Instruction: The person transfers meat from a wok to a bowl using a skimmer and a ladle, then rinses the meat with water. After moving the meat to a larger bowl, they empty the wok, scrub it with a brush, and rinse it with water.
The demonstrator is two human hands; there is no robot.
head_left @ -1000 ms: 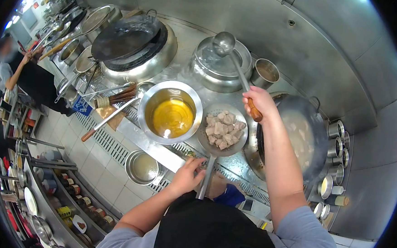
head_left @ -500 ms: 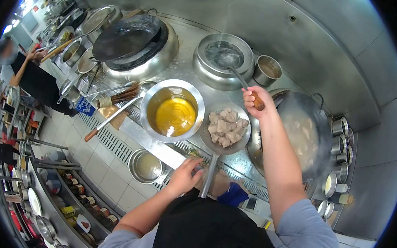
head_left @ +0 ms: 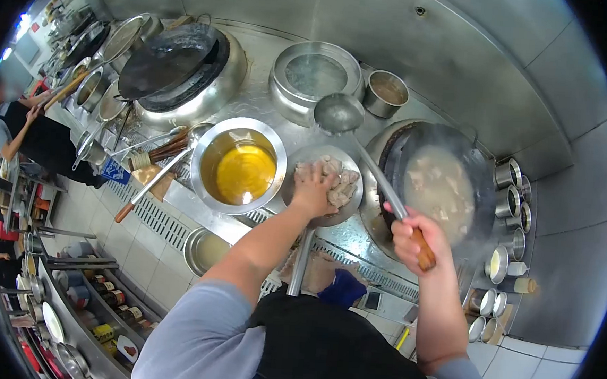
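Steel worktop (head_left: 258, 82): left hand (head_left: 312, 192), fingers spread, on meat (head_left: 346, 187) in strainer (head_left: 311, 151); right hand (head_left: 422, 240), fingers wrapping ladle (head_left: 381, 177) alongside; uneven pressure risks spillage.

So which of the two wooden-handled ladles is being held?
The ladle gripped in the right hand; the other ladle lies left of the yellow-liquid basin, unheld.

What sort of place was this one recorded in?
Most likely a restaurant kitchen: a large wok at the far left, a second wok at the right, and a long ladle in the person's right hand.
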